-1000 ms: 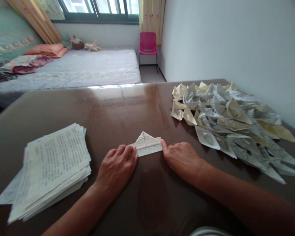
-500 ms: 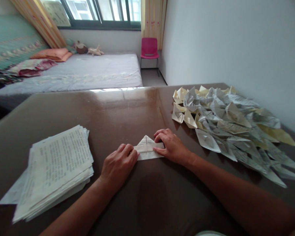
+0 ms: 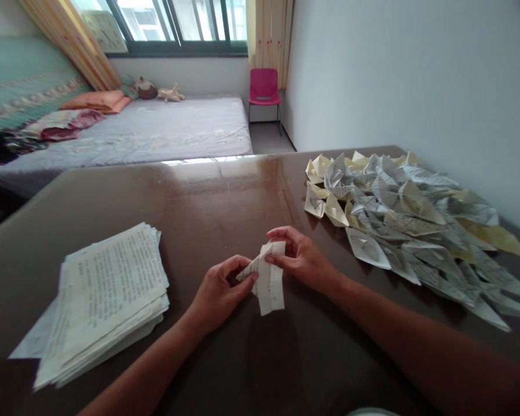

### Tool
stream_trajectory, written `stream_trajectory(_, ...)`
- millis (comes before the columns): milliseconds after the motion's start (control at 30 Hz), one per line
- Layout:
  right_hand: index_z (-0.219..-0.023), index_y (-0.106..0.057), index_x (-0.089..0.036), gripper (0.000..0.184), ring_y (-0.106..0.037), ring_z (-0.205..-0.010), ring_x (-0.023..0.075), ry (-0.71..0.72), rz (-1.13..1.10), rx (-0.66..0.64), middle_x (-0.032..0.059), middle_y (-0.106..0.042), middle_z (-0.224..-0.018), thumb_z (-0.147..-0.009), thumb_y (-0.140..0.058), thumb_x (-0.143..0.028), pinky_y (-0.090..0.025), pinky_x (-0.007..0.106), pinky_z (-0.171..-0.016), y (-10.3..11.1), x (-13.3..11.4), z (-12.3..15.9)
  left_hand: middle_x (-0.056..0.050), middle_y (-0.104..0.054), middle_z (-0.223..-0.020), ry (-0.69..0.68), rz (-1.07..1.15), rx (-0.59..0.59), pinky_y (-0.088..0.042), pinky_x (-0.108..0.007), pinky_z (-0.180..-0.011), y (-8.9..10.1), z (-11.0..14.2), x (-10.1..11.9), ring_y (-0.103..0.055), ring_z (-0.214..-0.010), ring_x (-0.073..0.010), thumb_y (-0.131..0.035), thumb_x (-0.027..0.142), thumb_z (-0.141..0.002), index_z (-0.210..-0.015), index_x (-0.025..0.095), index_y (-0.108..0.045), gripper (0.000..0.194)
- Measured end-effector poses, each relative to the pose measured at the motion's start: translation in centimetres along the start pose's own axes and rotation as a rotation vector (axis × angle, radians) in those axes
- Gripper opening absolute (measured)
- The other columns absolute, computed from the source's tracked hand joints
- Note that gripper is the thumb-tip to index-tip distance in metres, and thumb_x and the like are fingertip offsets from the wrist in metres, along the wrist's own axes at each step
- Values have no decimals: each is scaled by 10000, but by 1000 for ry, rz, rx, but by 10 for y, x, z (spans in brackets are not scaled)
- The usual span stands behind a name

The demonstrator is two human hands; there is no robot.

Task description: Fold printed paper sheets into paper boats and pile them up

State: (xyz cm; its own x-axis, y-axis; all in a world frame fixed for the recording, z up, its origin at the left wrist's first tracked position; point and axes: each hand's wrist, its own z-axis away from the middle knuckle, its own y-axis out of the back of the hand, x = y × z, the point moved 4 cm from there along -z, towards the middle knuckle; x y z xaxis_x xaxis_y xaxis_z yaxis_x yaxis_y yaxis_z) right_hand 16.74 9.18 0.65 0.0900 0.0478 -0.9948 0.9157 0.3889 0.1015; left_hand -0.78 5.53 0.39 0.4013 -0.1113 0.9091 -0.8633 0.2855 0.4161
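Observation:
A small folded sheet of printed paper (image 3: 271, 283) is held above the brown table between my two hands. Its pointed end faces left and its flat folded strip stands roughly upright on the right. My left hand (image 3: 225, 286) pinches the pointed end between thumb and fingers. With thumb and fingertips, my right hand (image 3: 301, 257) grips the upper part of the strip. Some fingers of both hands are hidden behind the paper.
A stack of printed sheets (image 3: 108, 294) lies on the table (image 3: 199, 202) at left. Many folded paper boats (image 3: 398, 214) crowd its right side beside the wall. Past the far edge are a bed (image 3: 190, 127) and a pink chair (image 3: 263, 86).
The folded paper lay flat on the table, point away from me. Now it is lifted and turned so the point faces left, and both hands pinch it.

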Motion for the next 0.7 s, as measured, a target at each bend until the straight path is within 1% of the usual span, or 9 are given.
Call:
stream_trajectory(67, -1115, -498, -198, 458, -660, -852, 169, -42, -72, -22, 50, -684, -984, -735, -725, -314, -523, 281, -713, -5, 3, 1, 9, -633, -728, 39, 132, 24, -489, -204, -552, -2, 0, -4, -588, -629, -110, -598, 358, -855, -878, 164, -595, 195)
stream_trajectory(167, -978, -574, -181, 271, -636, -783, 153, -6, 90, -70, 24, -683, -894, -782, -689, -328, -490, 259, -673, -10, 1, 5, -19, -658, -834, 44, 179, 55, -536, -242, -590, -3, 0, -10, -637, -697, -137, -569, 380, -876, -950, 175, -553, 219)
stream_trajectory(267, -864, -614, -185, 103, -586, -772, 144, 214, 475, 75, 18, -653, -825, -877, -580, -281, -439, 257, -688, -3, -10, 9, -72, -633, -1069, -81, -123, 259, -561, -301, -697, 8, 1, -7, -644, -885, -182, -603, 365, -862, -1125, 195, -505, 328)
stream_trajectory(333, -898, -624, -193, 101, -561, -848, 164, 401, 774, 165, 42, -651, -884, -904, -544, -253, -410, 284, -750, -1, -19, 12, -110, -559, -1229, -266, -427, 429, -534, -376, -847, 17, 5, 4, -571, -1080, -233, -664, 342, -823, -1244, 205, -453, 490)
stream_trajectory(400, -950, -628, -198, 117, -535, -886, 183, 557, 1040, 173, 54, -651, -923, -921, -530, -255, -375, 313, -777, -3, -23, 13, -108, -552, -1246, -476, -695, 489, -470, -421, -950, 18, 9, 15, -500, -1167, -260, -682, 290, -816, -1272, 211, -460, 513)
stream_trajectory(467, -986, -624, -201, 137, -518, -869, 187, 662, 1215, 131, 49, -652, -915, -938, -511, -261, -347, 329, -759, -7, -22, 12, -80, -610, -1157, -619, -887, 425, -446, -411, -950, 14, 10, 20, -507, -1140, -255, -643, 228, -848, -1225, 217, -519, 397)
stream_trajectory(533, -1004, -622, -204, 153, -509, -872, 189, 716, 1308, 63, 46, -653, -926, -953, -487, -255, -332, 336, -749, -10, -19, 10, -65, -640, -1093, -681, -993, 310, -451, -381, -892, 9, 9, 19, -530, -1084, -245, -588, 200, -884, -1163, 208, -572, 280)
stream_trajectory(600, -1024, -622, -204, 159, -508, -894, 191, 712, 1350, -45, 45, -653, -954, -954, -486, -246, -331, 336, -749, -12, -15, 7, -62, -651, -1045, -686, -1043, 200, -455, -362, -826, 6, 7, 14, -545, -1026, -239, -539, 206, -913, -1101, 188, -605, 200)
stream_trajectory(700, -1075, -622, -210, 174, -515, -950, 190, 640, 1338, -212, 44, -655, -1019, -937, -523, -245, -338, 335, -771, -9, -12, 7, -65, -644, -994, -655, -1068, 77, -463, -345, -770, 4, 4, 7, -551, -948, -222, -489, 207, -935, -1070, 167, -619, 192)
